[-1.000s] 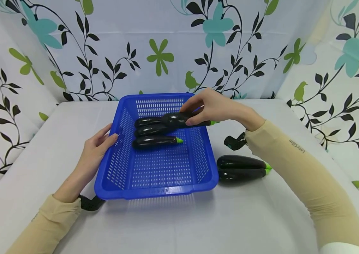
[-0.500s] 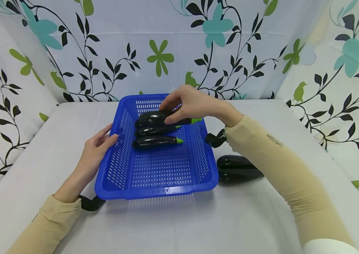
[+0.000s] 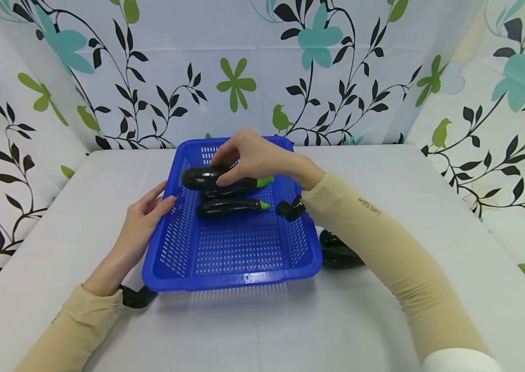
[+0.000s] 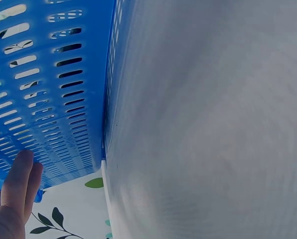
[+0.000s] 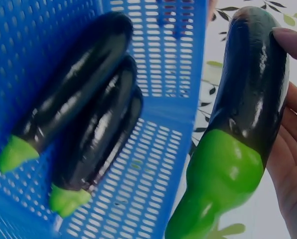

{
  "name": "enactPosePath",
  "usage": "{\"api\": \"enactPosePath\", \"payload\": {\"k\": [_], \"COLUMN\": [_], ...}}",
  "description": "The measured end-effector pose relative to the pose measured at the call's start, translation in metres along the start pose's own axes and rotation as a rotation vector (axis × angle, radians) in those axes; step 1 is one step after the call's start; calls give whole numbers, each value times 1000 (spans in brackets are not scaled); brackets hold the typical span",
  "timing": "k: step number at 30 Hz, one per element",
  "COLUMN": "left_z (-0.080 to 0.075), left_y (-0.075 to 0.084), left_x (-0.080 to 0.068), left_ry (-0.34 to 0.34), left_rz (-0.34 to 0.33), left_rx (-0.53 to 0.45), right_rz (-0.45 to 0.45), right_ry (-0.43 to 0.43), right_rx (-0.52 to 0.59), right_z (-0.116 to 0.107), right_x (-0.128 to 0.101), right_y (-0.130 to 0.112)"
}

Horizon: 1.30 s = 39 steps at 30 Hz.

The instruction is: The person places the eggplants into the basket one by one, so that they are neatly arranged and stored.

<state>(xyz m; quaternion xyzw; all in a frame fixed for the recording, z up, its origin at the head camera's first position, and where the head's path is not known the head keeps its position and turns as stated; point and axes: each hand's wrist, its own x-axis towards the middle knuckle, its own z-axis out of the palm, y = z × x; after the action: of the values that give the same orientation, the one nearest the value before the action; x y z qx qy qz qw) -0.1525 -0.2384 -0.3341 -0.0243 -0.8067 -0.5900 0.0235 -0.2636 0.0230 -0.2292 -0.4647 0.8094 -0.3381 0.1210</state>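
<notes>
My right hand [image 3: 255, 155] pinches a glossy dark eggplant [image 3: 199, 178] between thumb and fingers, over the back left of a blue plastic basket [image 3: 243, 280]. The right wrist view shows this held eggplant [image 5: 250, 74] with its bright green stem end toward the camera. Three more eggplants lie side by side inside: a near one [image 5: 74, 82], a middle one [image 5: 96, 127] and a far one [image 5: 123, 137] partly hidden behind it. My left hand [image 3: 139, 222] grips the basket's left rim, thumb on top, its fingers [image 4: 20, 179] against the perforated outer wall.
Two eggplants [image 3: 342, 257] lie on the white tabletop [image 3: 262, 330] right of the basket, partly covered by my right sleeve [image 3: 383, 243]. A white patterned curtain [image 3: 174, 62] encloses the back and sides. Black wrist devices [image 3: 139, 298] hang under both wrists.
My right hand has moved left across the basket with the eggplant, which now reaches the left wall. My right sleeve now covers more of the two eggplants outside. The left hand keeps its place.
</notes>
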Motion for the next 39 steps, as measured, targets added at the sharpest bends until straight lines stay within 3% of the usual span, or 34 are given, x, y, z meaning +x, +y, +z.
{"api": "enactPosePath", "payload": {"k": [11,22,39], "left_z": [2,3,-1], "left_y": [0,1,-1], "left_x": [2,3,2], "left_ry": [-4,-11,-2], "left_rz": [10,5,2], "left_rx": [-12,-4,19], "right_rz": [117,118,183], "right_ry": [-44,-83,-200], "right_rx": [19,36,150], "right_z": [22,35,52], "right_x": [7,11,12], "right_y": [17,25,36]}}
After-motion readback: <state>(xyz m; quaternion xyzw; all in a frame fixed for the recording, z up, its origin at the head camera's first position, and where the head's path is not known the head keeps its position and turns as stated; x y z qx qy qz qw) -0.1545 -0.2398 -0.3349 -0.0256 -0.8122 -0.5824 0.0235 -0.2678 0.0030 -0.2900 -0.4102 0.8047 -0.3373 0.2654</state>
